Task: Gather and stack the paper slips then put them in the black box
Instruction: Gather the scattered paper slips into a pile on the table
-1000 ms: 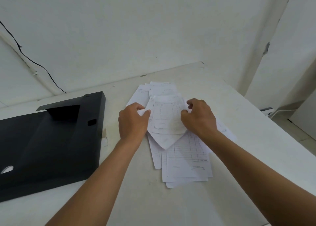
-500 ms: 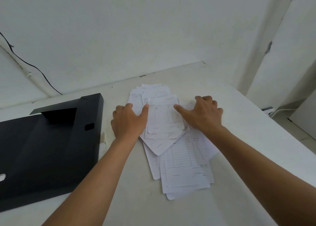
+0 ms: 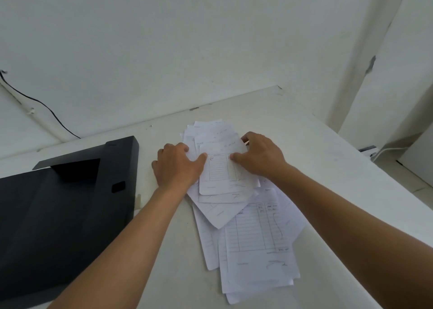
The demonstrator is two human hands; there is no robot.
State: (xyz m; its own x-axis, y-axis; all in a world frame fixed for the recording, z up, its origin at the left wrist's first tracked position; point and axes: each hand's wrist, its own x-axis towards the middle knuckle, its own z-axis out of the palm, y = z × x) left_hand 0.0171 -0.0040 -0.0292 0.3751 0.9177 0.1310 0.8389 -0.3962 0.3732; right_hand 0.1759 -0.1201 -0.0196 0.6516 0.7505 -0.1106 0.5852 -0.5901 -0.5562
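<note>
Both hands are laid on the pile of paper slips [image 3: 236,205], one on each side of the top slip [image 3: 221,175]. The left hand [image 3: 177,166] is spread open and flat, palm down at the left edge of the pile, with the thumb pressed onto the top slip's left margin. The right hand [image 3: 259,155] is loosely curled over the right side, thumb pushed down on the top slip and fingers draped over the far edge; nothing is actually pinched or lifted, so it's more of a press than a grip.

The slips are still pretty messy. They're fanned out in a loose overlapping heap on the white bench [image 3: 328,168], running from the far side near the wall toward the near edge. Printed table lines and some scribbles can be seen on a few of them. The biggest sheets [image 3: 255,250] are left sticking out at the near end, well clear of both hands.

The black box [image 3: 58,215] is parked on the bench to the left of the pile, just beside the left forearm, lying open with no slips seen inside. A thin black cable [image 3: 46,108] is run along the white wall behind it. Off to the right, past the bench edge, a bit of floor and a white cord [image 3: 386,150] can be made out.
</note>
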